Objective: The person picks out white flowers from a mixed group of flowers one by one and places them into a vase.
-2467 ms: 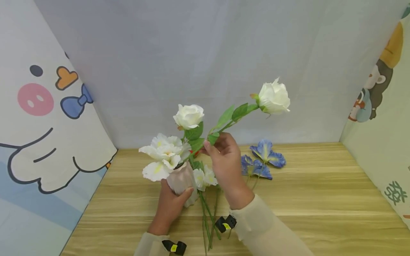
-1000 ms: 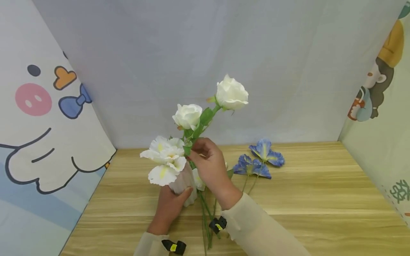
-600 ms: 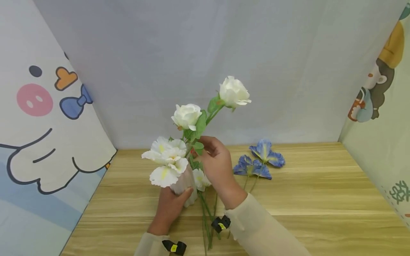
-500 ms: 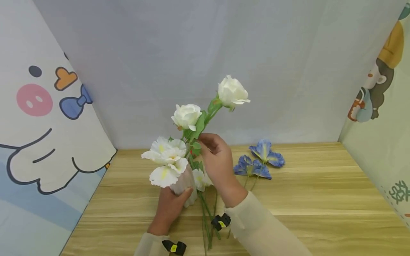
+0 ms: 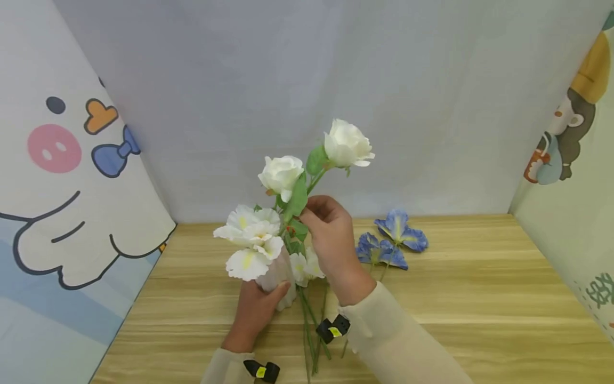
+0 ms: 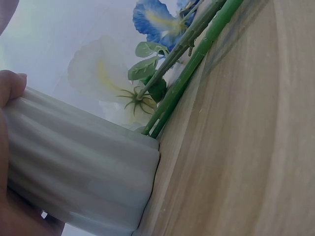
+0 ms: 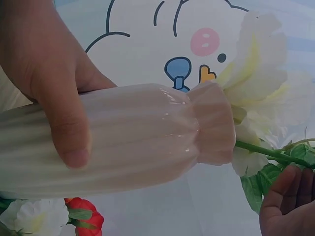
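My left hand (image 5: 259,312) grips the body of a pale, ribbed vase (image 5: 277,277), which stands on the wooden table. A white rose (image 5: 282,176) and a white ruffled flower with yellow markings (image 5: 251,240) rise from it. With thumb and fingers, my right hand (image 5: 333,242) pinches the leafy stem of another white rose (image 5: 346,144), whose bloom leans right above the others. In the right wrist view, a green stem (image 7: 266,151) runs from the vase's frilled mouth to the right hand's fingers. The stem ends inside the vase are hidden.
Right of the vase lie white flowers (image 5: 307,266), their green stems (image 5: 309,341) pointing toward the front edge. Blue flowers (image 5: 395,234) lie farther back on the right. A red flower (image 7: 88,219) shows behind the vase. Printed cloth panels stand on both sides.
Since the earliest frame, the right-hand rose has swung left and more upright, nearer the vase. Over the last half second my right hand has shifted slightly right. The left hand keeps its grip.
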The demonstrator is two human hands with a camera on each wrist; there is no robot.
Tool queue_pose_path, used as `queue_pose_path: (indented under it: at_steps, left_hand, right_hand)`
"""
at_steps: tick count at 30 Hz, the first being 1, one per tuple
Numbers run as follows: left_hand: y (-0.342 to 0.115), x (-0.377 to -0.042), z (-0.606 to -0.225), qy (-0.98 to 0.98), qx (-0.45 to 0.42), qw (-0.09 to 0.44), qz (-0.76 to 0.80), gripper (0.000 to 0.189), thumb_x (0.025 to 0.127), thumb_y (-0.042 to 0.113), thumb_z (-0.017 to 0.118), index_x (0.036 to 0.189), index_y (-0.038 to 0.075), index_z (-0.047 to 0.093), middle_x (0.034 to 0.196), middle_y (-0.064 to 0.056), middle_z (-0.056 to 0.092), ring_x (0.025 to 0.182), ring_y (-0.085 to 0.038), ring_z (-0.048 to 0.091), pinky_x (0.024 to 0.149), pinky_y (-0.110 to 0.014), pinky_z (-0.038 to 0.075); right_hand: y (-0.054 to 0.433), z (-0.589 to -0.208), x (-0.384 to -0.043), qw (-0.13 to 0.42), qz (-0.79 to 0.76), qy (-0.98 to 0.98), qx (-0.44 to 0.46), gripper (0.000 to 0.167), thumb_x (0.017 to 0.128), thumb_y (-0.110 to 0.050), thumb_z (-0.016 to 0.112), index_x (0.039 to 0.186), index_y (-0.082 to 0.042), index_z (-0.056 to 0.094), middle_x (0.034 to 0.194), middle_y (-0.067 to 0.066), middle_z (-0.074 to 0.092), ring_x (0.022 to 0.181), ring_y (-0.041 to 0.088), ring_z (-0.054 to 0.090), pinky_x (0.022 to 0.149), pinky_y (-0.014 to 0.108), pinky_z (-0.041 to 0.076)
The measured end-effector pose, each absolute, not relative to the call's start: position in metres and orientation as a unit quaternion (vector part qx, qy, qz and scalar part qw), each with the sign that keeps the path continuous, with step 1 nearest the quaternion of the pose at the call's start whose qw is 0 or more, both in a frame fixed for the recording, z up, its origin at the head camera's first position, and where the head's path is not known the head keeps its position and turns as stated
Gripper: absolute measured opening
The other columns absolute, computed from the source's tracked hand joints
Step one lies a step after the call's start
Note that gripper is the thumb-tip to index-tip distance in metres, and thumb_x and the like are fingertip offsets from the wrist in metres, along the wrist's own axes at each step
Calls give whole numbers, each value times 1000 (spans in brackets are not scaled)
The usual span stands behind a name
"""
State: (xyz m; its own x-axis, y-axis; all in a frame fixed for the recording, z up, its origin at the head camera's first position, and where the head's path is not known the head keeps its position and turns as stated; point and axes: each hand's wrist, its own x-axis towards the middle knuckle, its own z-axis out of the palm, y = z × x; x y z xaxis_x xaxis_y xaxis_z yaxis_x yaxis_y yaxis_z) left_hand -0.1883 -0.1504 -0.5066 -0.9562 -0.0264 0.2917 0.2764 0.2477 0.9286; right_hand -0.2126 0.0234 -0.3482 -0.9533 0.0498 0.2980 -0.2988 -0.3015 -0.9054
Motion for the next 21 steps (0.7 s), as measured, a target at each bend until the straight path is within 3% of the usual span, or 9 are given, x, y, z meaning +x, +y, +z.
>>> queue_pose_path:
  at_steps: [7, 10, 14, 21]
  left_hand:
    - [-151, -189, -508, -782, -79, 122, -607, 59, 85, 14, 85, 135, 15, 54, 120, -5, 63, 108, -21, 60, 94, -46, 48]
    - [-152, -189, -508, -778, -84, 123, -610, 61, 85, 14, 85, 137, 16, 52, 121, -5, 62, 108, -22, 60, 93, -46, 48]
    - [-152, -190, -509, -771, -94, 130, -617, 72, 85, 13, 85, 144, 19, 44, 128, -3, 57, 112, -22, 58, 95, -44, 47]
    - [-152, -191, -510, -769, -104, 141, -615, 69, 84, 11, 85, 141, 18, 46, 122, -4, 59, 106, -23, 59, 91, -42, 48]
  right_hand:
    - [15, -360, -211, 77, 796, -592, 96, 10, 94, 0, 70, 95, -10, 67, 93, 1, 67, 94, 25, 64, 84, 36, 54]
    - [11, -365, -210, 64, 773, -624, 95, 5, 95, -5, 71, 98, -7, 68, 96, 4, 66, 95, 23, 63, 82, 35, 53]
    - [6, -373, -209, 50, 740, -666, 85, 10, 94, -12, 72, 101, -5, 70, 97, 6, 67, 93, 20, 61, 78, 34, 51]
    - [3, -380, -209, 45, 719, -691, 63, 14, 91, -13, 72, 102, -4, 70, 94, 6, 64, 90, 19, 58, 77, 34, 49]
